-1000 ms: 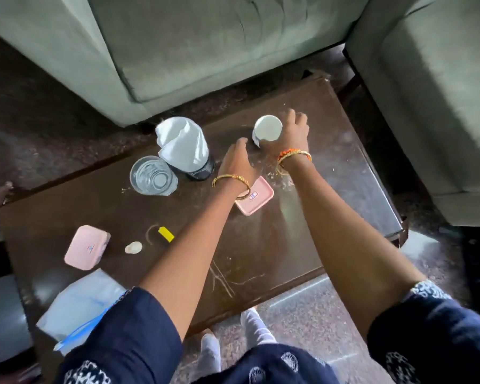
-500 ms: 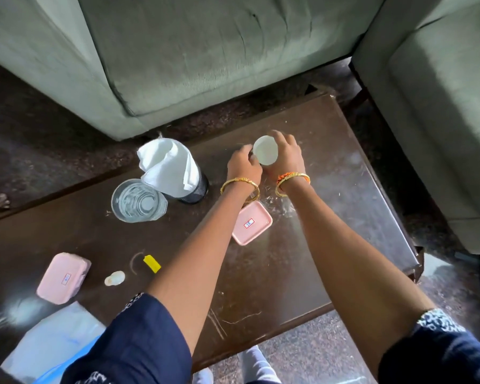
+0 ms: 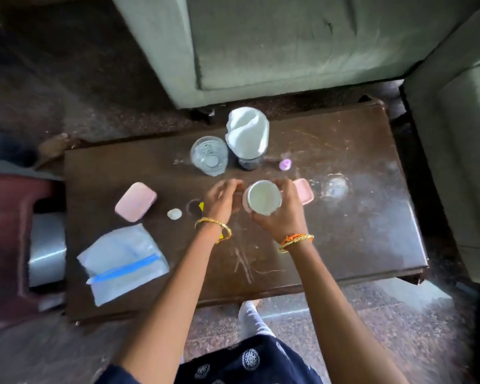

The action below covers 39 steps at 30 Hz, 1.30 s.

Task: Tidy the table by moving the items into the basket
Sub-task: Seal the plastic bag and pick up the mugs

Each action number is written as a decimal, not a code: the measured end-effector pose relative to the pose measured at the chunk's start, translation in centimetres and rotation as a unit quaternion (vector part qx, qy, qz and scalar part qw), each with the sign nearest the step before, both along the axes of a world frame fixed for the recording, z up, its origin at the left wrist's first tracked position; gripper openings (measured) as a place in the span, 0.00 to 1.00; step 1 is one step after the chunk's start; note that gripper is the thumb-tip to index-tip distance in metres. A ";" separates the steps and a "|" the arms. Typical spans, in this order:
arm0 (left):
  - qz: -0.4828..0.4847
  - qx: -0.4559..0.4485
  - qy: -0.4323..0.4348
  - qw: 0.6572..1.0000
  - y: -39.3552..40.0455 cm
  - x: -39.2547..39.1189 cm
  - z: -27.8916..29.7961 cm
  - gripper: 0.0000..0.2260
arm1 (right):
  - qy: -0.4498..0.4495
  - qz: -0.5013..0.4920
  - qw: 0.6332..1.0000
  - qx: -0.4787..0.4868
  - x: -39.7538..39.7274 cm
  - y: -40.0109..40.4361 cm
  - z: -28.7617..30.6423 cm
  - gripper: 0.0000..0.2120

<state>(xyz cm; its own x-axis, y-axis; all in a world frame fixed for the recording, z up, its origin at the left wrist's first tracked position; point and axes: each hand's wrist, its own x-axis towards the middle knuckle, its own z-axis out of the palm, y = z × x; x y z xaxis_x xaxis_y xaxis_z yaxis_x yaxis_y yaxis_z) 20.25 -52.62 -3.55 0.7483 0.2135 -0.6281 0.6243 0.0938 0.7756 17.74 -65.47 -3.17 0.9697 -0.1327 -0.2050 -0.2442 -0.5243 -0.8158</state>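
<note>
Cup [image 3: 263, 197]: you've lifted it nearer, off the tabletop [image 3: 358, 231].
Right hand [image 3: 281, 214]: grip holds the cup.
Left hand [image 3: 221, 200]: grip loosely open beside it.
Basket: unseen.

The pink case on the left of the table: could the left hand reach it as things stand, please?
Probably yes: the left hand looks empty, and only bare table lies between it and the pink case.

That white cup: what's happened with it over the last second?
The right hand has lifted the white cup off the table toward the person; the left hand hovers open beside it. The glass, pink cases and pouch stayed put.
</note>
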 end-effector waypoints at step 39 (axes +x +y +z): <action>0.374 0.000 -0.071 0.925 54.8 -7.1 3.6 0.21 | -0.068 0.247 0.927 -0.273 1.2 64.5 0.7 0.43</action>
